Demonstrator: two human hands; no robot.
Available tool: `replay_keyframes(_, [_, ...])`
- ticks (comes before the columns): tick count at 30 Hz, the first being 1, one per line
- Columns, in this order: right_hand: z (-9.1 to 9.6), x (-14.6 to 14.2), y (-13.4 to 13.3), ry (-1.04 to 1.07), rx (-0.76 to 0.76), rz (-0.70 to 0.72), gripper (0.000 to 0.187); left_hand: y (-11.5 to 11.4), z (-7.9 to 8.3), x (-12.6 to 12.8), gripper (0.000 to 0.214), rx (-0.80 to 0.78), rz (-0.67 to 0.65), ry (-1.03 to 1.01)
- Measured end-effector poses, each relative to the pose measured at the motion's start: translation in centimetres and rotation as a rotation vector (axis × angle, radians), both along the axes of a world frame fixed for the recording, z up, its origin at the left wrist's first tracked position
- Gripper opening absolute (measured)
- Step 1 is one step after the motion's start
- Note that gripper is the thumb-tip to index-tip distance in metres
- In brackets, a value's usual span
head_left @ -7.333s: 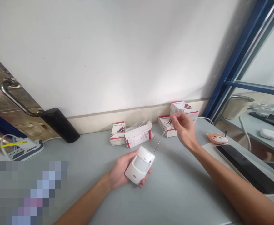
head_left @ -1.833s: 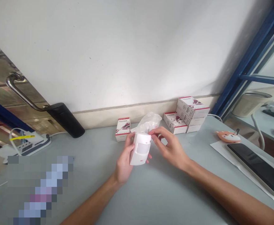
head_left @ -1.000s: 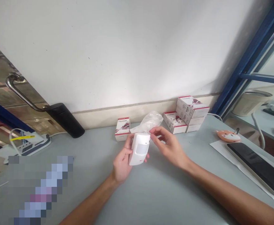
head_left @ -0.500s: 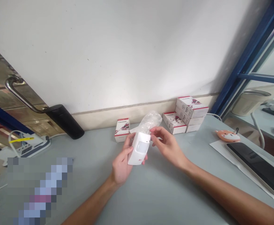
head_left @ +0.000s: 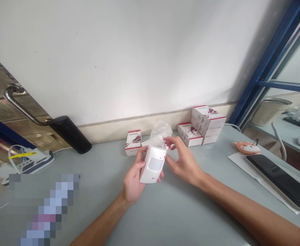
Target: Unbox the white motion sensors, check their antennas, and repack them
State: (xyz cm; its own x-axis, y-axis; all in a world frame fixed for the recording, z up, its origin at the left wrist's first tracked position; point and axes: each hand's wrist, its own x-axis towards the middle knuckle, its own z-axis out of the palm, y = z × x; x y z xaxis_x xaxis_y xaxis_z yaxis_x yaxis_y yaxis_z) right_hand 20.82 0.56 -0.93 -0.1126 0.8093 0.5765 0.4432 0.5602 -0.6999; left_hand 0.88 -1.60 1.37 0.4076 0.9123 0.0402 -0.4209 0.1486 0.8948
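Note:
A white motion sensor (head_left: 153,167) with a pale window on its front stands almost upright, tilted slightly, above the grey table. My left hand (head_left: 135,176) is closed around its lower left side and back, with fingertips showing at its right edge. Beside the upper right edge is my right hand (head_left: 182,160), its fingers bent and thumb apart from the index finger. A small red bit shows between them; I cannot make out what it is. Crumpled clear plastic bag (head_left: 160,133) lies just behind the sensor, partly hidden by it.
Behind my left hand is a red-and-white box (head_left: 133,143). Several similar boxes (head_left: 208,119) are stacked by the wall at the right. Further right are an orange animal-faced item (head_left: 247,148) and a phone (head_left: 278,181) on paper. A black cylinder (head_left: 70,134) and power strip (head_left: 30,167) are left.
My left hand has turned the sensor slightly so its front faces me more. My right index finger has lifted and spread from the thumb, and a red bit has come into sight there.

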Motion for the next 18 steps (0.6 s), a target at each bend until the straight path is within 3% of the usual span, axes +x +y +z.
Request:
replay_keyframes(5, [0.4,0.0,0.0,0.063,-0.022,-0.126,0.013,-0.1,0.0,0.0,0.043,0.004,0.008,0.021])
replay_keyframes(9, [1.0,0.0,-0.4,0.144,0.012,-0.057,0.010,0.0,-0.1,0.0,0.039,0.008,0.037,0.057])
replay_keyframes(14, [0.6,-0.5,-0.7,0.081,0.090,0.060,0.008,0.3,-0.1,0.1,0.040,-0.025,0.093,0.042])
replay_keyframes(18, [0.0,-0.6,-0.5,0.072,0.025,0.091,0.008,0.5,-0.1,0.2,0.031,-0.038,0.109,0.041])
